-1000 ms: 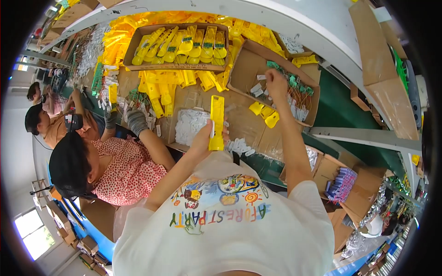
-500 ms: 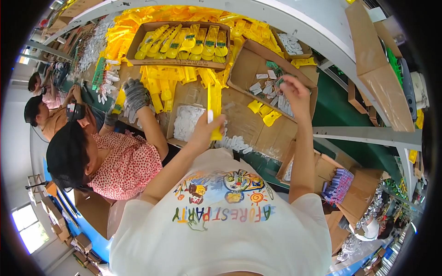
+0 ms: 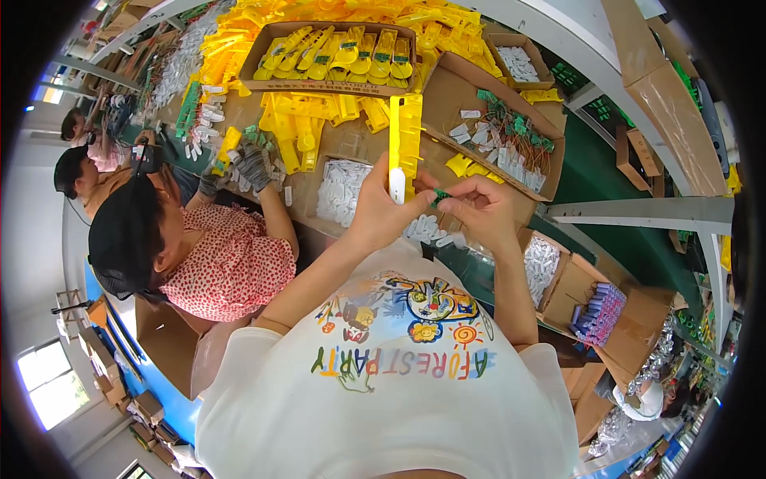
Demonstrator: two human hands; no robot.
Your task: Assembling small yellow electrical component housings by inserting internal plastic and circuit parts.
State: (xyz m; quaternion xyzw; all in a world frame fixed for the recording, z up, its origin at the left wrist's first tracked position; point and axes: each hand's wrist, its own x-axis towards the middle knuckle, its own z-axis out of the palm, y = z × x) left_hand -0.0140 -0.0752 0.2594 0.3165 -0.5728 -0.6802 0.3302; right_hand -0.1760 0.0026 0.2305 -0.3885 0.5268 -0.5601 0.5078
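Note:
My left hand is closed around a yellow plastic housing that stands upright, its open, ribbed side turned to the right. A white oval piece sits at the housing's lower end by my thumb. Close beside it, my right hand pinches a small green circuit board, and the two hands nearly meet there. Beyond my right hand lies a cardboard box holding green boards with wires and white modules. Loose yellow pieces rest by that box's near edge.
At the back a cardboard tray holds yellow housings, with more heaped around it. White oval pieces fill a box left of my hands. On my left a gloved co-worker handles a yellow part. Purple cylinders sit in a box at right.
My right hand has left the box of boards and come to the housing with a green board. My left hand has raised the housing slightly and turned it.

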